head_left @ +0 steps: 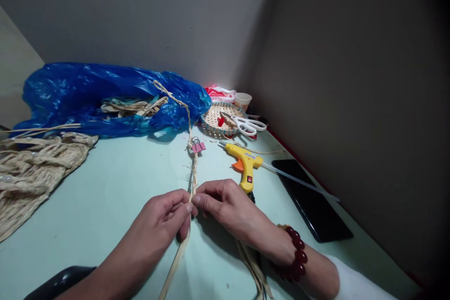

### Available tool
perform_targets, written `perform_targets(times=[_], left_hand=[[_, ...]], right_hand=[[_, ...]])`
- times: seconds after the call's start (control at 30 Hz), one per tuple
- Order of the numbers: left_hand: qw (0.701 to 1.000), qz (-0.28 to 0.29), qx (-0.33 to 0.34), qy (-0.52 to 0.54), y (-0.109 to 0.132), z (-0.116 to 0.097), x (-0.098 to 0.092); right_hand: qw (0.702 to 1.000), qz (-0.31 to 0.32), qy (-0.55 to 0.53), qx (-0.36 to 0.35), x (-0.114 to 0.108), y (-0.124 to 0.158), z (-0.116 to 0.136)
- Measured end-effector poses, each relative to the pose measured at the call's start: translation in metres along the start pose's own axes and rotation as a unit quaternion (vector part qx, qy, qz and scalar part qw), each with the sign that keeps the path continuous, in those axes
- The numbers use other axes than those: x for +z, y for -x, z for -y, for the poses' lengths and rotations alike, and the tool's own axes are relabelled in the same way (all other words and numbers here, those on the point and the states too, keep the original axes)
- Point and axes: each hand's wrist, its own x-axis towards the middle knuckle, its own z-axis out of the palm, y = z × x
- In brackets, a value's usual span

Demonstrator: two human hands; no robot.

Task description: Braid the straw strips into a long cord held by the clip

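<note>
A thin braided straw cord (194,171) runs from the blue bag down the middle of the table. A pink binder clip (198,146) grips it partway along. At the cord's lower end, my left hand (170,213) pinches the strands between thumb and fingers. My right hand (220,201), wearing a dark red bead bracelet, pinches the same spot from the right, its fingertips close to the left ones. One loose flat strand (174,267) hangs below my left hand toward the near edge. More strands (253,269) trail beneath my right wrist.
A yellow glue gun (246,164) lies just beyond my right hand, beside a black phone (311,199). Scissors (246,124) rest on a woven basket (210,126) near a cup (243,99). At the left are a blue plastic bag (80,89) and woven straw pieces (42,164).
</note>
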Motion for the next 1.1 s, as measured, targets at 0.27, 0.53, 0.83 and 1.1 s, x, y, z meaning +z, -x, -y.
perform_targets(times=[0.27,0.53,0.83,1.1], left_hand=[[0.998,-0.04,-0.046,-0.01,0.011,-0.003,-0.001],[0.995,-0.084,-0.044,0.044,0.011,-0.007,0.006],[0.989,-0.13,-0.014,-0.072,0.012,0.003,0.013],[0.994,-0.101,-0.019,-0.025,0.014,-0.002,0.006]], right_hand=[[0.998,-0.052,0.019,0.004,0.006,0.003,-0.002],[0.998,-0.065,0.018,-0.01,0.008,0.003,0.001],[0.995,-0.027,-0.095,-0.015,0.006,-0.001,0.004],[0.997,-0.036,-0.068,0.018,0.009,-0.001,0.001]])
